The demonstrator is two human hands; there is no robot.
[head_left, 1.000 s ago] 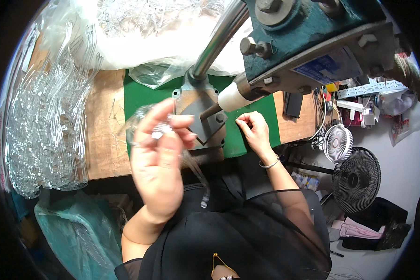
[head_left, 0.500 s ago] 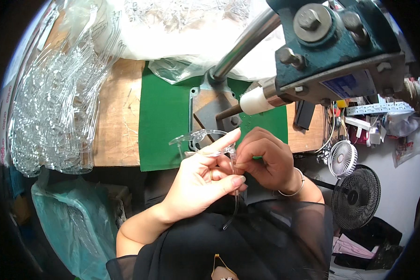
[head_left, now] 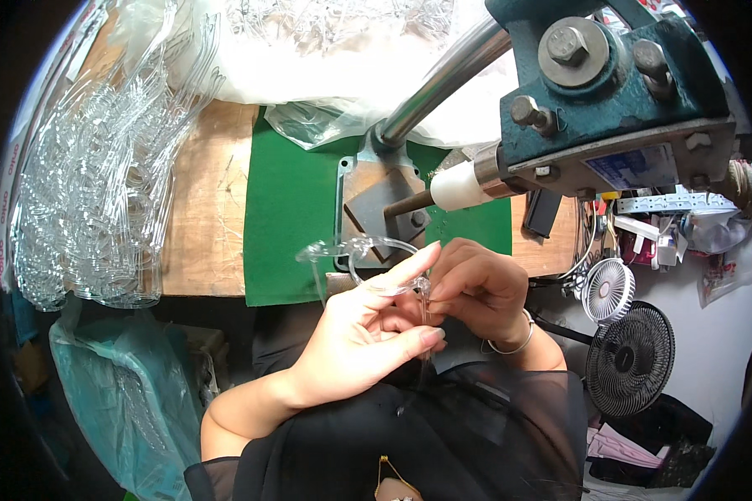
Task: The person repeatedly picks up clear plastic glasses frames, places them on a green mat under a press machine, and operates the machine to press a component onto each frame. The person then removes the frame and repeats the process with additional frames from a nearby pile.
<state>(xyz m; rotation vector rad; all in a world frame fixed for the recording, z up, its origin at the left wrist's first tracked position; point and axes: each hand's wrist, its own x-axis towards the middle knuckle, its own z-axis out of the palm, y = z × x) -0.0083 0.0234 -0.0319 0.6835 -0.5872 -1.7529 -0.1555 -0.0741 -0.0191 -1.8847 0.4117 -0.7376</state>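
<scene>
A clear plastic eyeglass frame (head_left: 356,250) is held in front of my chest, just before the base of the press. My left hand (head_left: 334,346) grips it near its right end, index finger stretched along the rim and thumb by the temple arm. One temple hangs down at the frame's left side; the other runs down past my left thumb toward my black top. At the right-end hinge, my right hand (head_left: 480,288) is closed in a pinch, its fingertips against the temple. Anything small between those fingertips is hidden.
A green bench press (head_left: 614,100) with a steel column (head_left: 447,83) stands on a green mat (head_left: 288,225). Many clear frames lie heaped (head_left: 100,192) at the left, others on white plastic (head_left: 309,67) behind. A teal bag (head_left: 125,401) hangs lower left; two fans (head_left: 631,359) stand right.
The eyeglass frame has turned slightly in my left hand, and its rims show a little differently. My right fingers stay at the hinge, with a small shift. The whole view has moved slightly.
</scene>
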